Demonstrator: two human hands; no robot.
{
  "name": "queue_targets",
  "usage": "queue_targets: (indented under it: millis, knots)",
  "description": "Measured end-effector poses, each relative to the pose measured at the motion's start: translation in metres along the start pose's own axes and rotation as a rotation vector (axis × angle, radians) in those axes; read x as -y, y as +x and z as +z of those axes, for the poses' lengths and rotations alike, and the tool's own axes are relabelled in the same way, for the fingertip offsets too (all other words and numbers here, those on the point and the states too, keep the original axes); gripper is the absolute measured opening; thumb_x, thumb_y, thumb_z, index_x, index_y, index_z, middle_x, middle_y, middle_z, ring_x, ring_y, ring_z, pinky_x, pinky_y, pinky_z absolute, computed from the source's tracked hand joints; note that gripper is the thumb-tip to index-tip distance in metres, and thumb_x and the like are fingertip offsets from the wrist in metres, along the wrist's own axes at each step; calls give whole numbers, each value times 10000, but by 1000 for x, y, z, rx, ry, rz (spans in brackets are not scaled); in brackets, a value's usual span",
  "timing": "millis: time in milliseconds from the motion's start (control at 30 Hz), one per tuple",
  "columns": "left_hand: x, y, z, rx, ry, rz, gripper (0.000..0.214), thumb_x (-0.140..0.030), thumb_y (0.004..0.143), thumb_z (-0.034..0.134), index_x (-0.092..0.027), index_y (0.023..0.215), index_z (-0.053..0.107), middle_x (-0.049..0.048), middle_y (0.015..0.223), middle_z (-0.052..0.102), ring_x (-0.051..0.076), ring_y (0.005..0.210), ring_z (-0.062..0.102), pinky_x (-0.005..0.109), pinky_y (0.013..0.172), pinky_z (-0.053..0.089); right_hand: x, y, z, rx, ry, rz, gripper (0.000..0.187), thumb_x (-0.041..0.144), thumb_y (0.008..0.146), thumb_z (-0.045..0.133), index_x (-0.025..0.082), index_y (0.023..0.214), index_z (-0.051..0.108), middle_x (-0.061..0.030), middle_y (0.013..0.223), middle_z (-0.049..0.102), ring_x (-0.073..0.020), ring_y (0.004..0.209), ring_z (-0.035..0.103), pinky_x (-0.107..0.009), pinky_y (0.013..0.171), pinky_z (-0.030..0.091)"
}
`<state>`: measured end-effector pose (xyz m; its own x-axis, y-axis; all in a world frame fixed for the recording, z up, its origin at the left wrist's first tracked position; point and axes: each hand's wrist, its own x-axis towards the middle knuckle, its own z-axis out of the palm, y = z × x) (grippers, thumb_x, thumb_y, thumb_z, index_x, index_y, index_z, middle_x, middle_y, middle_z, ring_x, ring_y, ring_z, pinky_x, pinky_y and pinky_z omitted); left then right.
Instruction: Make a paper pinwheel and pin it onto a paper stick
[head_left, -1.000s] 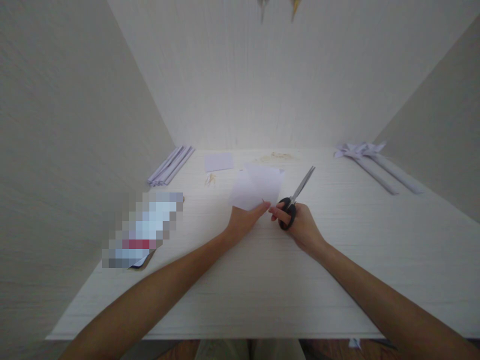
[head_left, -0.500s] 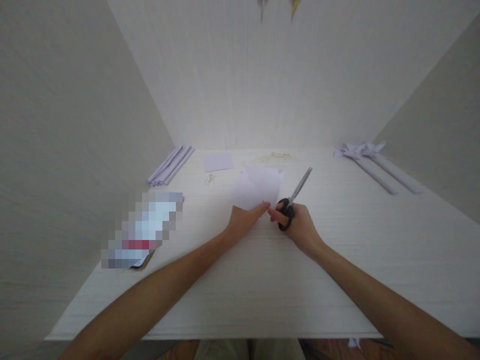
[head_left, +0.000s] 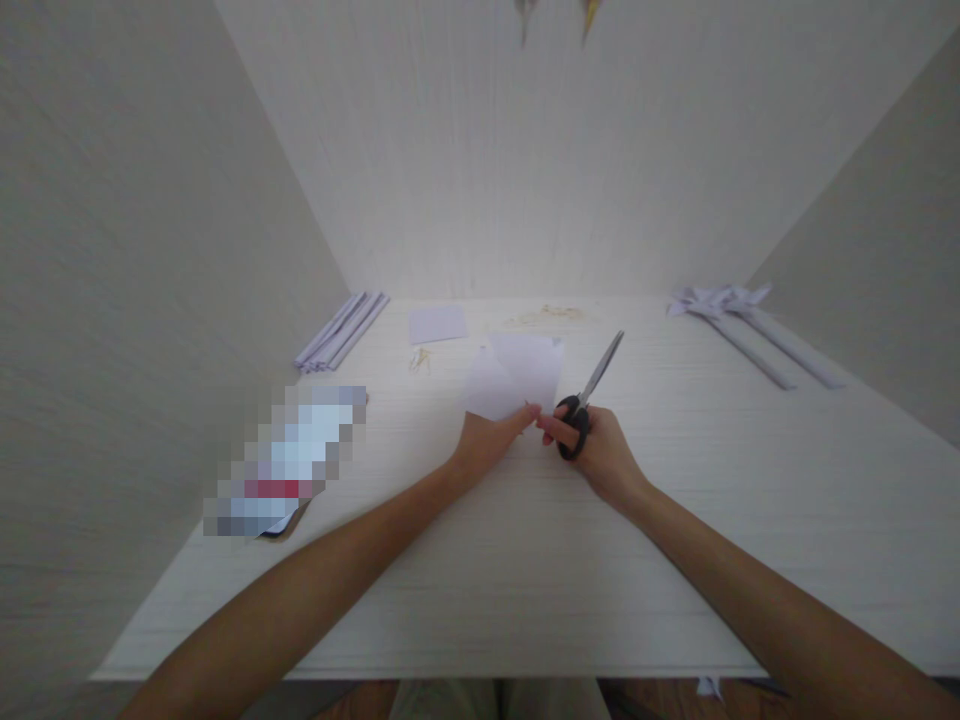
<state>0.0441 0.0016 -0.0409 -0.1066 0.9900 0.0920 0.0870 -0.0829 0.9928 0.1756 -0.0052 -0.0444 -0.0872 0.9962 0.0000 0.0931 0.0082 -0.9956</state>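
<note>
My left hand (head_left: pixel 486 443) pinches the near edge of a folded white paper (head_left: pixel 517 374), holding it up over the middle of the white table (head_left: pixel 480 560). My right hand (head_left: pixel 600 452) grips the black handles of a pair of scissors (head_left: pixel 589 394). Their blades are closed and point away to the upper right, just beside the paper. The fingertips of both hands nearly meet at the paper's lower corner.
Folded paper strips (head_left: pixel 341 330) lie at the far left, a small paper square (head_left: pixel 437 324) behind them. Paper strips with a bow-like shape (head_left: pixel 739 318) lie at the far right. A blurred-out item (head_left: pixel 289 460) sits at the left. Walls enclose three sides.
Almost nothing has moved. The scissors and right hand shifted slightly left toward the paper; the paper's tilt changed a little.
</note>
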Motion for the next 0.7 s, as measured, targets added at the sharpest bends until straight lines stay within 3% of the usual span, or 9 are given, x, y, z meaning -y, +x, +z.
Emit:
queue_targets:
  millis: [300,500,700]
  knots:
    - [0,0,0,26,-34,-32,157,-285,586,639,-158,677,616,40,752,671,171,706,609,299,673,468,-3,1,-1,-19,-3,-40,303,403,601,654,143,502,536,41,456,429,-56,406,290,-212,383,192]
    - [-1,0,-1,89,-43,-39,118,-270,591,629,-164,639,610,22,730,664,158,701,599,288,679,458,-5,1,-1,-10,10,-38,317,421,592,657,133,514,550,15,473,475,-58,412,303,-211,385,202]
    - [4,5,-2,63,-54,-52,185,-311,627,594,-162,524,557,-17,533,572,112,518,529,239,539,433,1,1,-2,68,-38,-2,260,373,607,658,128,563,580,24,488,484,-57,417,344,-199,384,245]
